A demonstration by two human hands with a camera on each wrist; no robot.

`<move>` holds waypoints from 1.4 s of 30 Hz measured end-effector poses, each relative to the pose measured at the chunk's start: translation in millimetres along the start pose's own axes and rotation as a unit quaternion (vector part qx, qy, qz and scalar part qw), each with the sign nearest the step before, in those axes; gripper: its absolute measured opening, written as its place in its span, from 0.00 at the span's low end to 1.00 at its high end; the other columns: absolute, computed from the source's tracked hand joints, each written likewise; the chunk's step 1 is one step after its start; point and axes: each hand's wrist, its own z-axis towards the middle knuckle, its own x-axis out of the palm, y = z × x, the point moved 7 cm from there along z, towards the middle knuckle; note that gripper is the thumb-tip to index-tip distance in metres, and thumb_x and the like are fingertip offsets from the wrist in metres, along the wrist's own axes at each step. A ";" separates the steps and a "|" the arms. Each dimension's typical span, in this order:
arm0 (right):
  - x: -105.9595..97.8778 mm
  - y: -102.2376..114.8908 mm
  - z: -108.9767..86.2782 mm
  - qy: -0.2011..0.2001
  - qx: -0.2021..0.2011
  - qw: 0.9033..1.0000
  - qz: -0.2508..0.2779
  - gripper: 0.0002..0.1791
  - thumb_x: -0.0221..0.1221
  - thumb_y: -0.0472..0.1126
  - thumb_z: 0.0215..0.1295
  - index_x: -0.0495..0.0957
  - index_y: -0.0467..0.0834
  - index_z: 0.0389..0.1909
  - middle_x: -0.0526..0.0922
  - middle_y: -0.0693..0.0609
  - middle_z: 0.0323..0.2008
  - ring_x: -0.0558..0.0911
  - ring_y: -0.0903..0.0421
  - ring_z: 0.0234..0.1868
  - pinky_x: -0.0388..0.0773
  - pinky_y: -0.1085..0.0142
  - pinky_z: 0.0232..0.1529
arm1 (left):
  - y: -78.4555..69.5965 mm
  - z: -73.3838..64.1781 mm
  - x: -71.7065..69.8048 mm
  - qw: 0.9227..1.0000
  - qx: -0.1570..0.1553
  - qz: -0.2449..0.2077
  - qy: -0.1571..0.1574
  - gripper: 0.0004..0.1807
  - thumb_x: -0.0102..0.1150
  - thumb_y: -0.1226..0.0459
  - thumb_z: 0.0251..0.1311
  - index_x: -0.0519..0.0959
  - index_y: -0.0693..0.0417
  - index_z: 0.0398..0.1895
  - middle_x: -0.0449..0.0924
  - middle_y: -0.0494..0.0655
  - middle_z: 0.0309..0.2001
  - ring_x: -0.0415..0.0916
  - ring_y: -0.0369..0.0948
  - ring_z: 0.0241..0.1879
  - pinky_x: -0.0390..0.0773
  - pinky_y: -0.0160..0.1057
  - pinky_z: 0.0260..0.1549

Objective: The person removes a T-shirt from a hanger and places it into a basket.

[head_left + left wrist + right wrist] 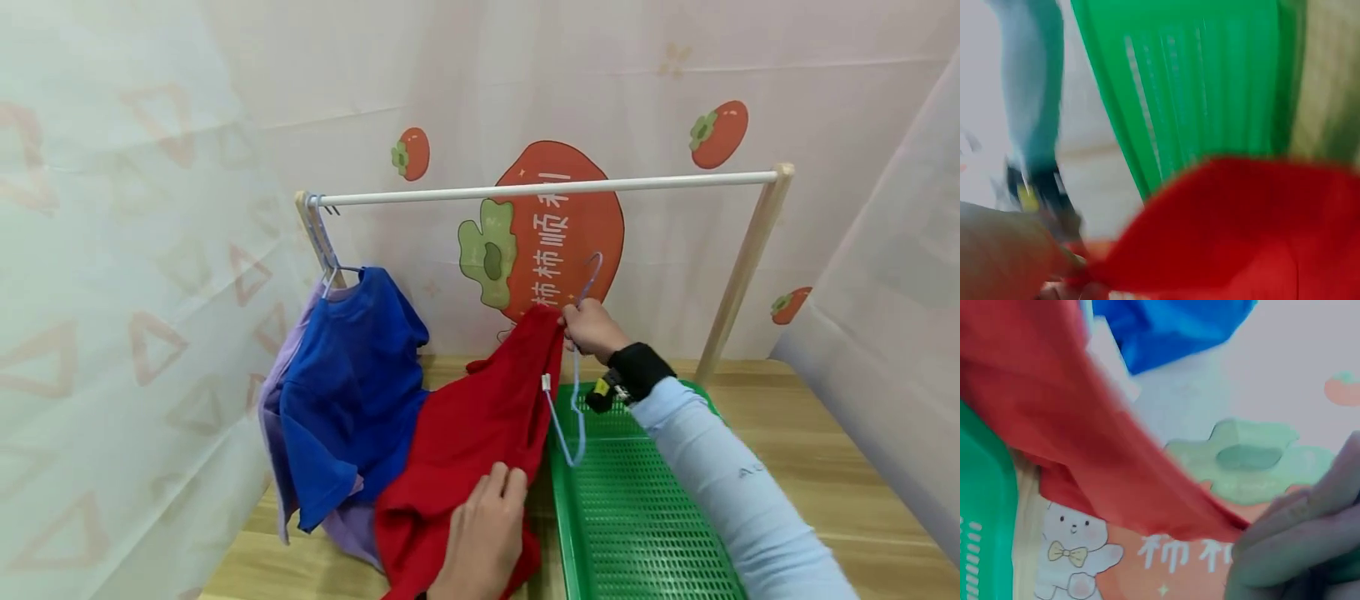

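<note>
My right hand pinches an upper corner of a red garment and grips a lavender hanger there. The hanger's hook rises above that hand and its frame dangles below. In the right wrist view the red cloth stretches tight to the fingers. Lower down, my left hand is on the front of the garment; the left wrist view, blurred, shows its fingers bunched at the cloth's edge. Beside the red garment a blue shirt and a lavender garment hang from the rack's left end.
A white rail on wooden posts spans the back. A green perforated basket stands on the wood-look table under my right forearm. Printed curtains enclose the left, back and right sides.
</note>
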 end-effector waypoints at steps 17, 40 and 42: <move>-38.0 69.4 -131.2 0.099 -0.037 0.984 -0.141 0.20 0.56 0.54 0.67 0.78 0.40 0.30 0.68 0.47 0.16 0.68 0.53 0.13 0.67 0.63 0.15 | 183.2 27.2 55.9 0.953 -0.256 -0.155 0.058 0.05 0.51 0.61 0.67 0.66 0.48 0.34 0.66 0.40 0.25 0.67 0.39 0.23 0.66 0.40 0.22; -113.0 123.2 -121.1 -0.120 -0.127 0.904 -0.390 0.37 0.56 0.65 0.60 0.70 0.40 0.58 0.77 0.43 0.48 0.77 0.48 0.45 0.72 0.54 0.43 | 193.4 26.6 98.5 0.953 -0.254 -0.041 0.161 0.44 0.62 0.41 0.48 0.62 0.51 0.67 0.50 0.65 0.66 0.51 0.65 0.63 0.52 0.66 0.52; -93.8 143.7 -159.0 -0.149 -0.181 0.869 -0.435 0.36 0.60 0.63 0.58 0.68 0.45 0.61 0.74 0.46 0.52 0.75 0.50 0.46 0.71 0.53 0.41 | 194.2 30.7 105.2 0.941 -0.265 -0.042 0.205 0.53 0.61 0.37 0.45 0.53 0.50 0.72 0.45 0.67 0.69 0.44 0.68 0.65 0.48 0.70 0.52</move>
